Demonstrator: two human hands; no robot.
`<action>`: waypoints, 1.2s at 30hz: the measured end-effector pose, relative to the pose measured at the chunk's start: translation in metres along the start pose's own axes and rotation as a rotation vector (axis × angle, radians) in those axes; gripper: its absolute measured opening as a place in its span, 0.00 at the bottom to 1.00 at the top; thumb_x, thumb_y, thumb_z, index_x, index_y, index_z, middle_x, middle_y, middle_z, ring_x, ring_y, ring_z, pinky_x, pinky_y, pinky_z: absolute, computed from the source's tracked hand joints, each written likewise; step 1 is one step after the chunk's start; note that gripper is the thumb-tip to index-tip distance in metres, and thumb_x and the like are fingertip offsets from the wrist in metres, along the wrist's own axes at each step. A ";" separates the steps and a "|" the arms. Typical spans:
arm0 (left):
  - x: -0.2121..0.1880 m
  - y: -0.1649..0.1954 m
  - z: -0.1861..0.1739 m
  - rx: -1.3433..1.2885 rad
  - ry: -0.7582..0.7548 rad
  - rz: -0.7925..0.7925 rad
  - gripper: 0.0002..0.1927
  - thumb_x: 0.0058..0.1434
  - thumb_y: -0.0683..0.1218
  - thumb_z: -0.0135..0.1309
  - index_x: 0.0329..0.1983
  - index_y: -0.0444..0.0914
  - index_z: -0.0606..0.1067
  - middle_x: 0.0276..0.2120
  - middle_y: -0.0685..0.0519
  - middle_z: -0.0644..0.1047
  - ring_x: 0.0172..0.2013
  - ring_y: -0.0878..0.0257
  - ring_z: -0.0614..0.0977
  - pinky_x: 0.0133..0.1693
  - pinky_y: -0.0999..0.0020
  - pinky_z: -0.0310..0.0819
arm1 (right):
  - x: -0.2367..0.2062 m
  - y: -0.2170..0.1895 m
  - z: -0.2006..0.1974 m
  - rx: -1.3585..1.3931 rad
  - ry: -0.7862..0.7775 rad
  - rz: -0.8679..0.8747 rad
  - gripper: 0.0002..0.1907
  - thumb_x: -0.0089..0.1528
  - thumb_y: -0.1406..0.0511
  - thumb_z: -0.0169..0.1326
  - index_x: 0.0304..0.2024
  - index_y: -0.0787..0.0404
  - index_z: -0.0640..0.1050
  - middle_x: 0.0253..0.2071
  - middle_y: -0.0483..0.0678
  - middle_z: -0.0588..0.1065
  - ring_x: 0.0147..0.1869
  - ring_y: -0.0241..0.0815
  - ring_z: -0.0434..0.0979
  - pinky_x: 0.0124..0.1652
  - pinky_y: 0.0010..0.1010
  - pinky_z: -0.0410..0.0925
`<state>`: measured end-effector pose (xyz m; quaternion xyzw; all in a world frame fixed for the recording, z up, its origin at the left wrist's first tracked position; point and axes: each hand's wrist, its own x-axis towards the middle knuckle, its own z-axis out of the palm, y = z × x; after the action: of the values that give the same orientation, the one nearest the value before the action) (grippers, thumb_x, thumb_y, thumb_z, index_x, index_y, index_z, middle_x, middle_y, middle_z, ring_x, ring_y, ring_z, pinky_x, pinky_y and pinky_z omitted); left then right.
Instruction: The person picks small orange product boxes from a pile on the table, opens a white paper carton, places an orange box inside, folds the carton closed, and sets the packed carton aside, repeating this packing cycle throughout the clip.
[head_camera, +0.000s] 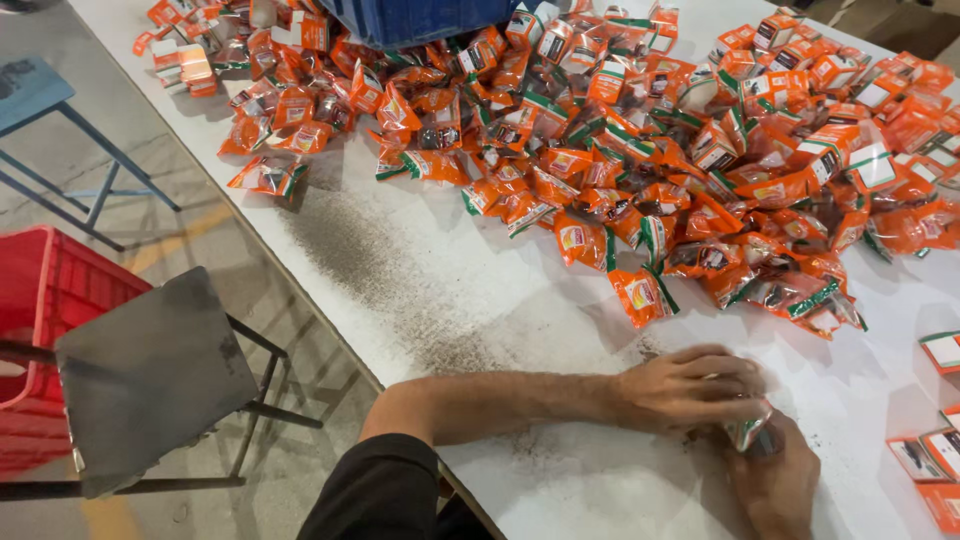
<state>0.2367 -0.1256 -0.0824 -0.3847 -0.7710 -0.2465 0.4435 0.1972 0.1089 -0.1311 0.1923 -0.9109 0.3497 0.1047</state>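
Observation:
My left hand (685, 385) and my right hand (780, 480) meet at the near right of the white table (480, 290). Together they clasp one small orange, green and white packet (750, 428), of which only an end shows between the fingers. My left forearm lies across the table edge, and its black sleeve ends above the elbow. A large heap of the same orange packets (620, 140) covers the far half of the table, its nearest packets about a hand's width beyond my left hand.
Small orange and white cartons (925, 455) lie flat at the right edge, others stand at the far right (840, 75). A blue crate (420, 18) sits behind the heap. Dark powder dusts the table. A metal stool (150, 370), a red crate (45, 300) and a blue stool (35, 90) stand left.

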 end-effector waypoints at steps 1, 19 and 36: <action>0.001 0.000 0.001 0.007 -0.005 -0.059 0.23 0.65 0.48 0.60 0.63 0.43 0.72 0.63 0.52 0.69 0.63 0.56 0.72 0.67 0.51 0.70 | 0.000 0.001 0.000 0.029 -0.019 0.008 0.26 0.53 0.64 0.68 0.54 0.63 0.79 0.42 0.58 0.81 0.46 0.54 0.84 0.48 0.42 0.74; -0.004 -0.003 0.055 -0.423 -0.156 -1.032 0.22 0.52 0.48 0.59 0.47 0.33 0.71 0.35 0.40 0.80 0.38 0.43 0.83 0.42 0.51 0.76 | -0.014 -0.036 -0.003 -0.058 0.041 -0.011 0.47 0.50 0.62 0.69 0.69 0.68 0.67 0.52 0.66 0.77 0.54 0.64 0.79 0.50 0.48 0.72; -0.021 -0.012 0.029 -1.323 -0.247 -1.192 0.21 0.63 0.52 0.54 0.52 0.33 0.75 0.29 0.47 0.79 0.28 0.63 0.80 0.30 0.63 0.77 | -0.054 -0.077 -0.019 -0.159 0.136 -0.256 0.36 0.59 0.66 0.64 0.68 0.70 0.69 0.53 0.63 0.77 0.56 0.59 0.80 0.53 0.46 0.73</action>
<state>0.2189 -0.1198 -0.1149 -0.1214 -0.5851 -0.7864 -0.1564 0.2792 0.0845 -0.0884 0.2737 -0.8946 0.2727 0.2244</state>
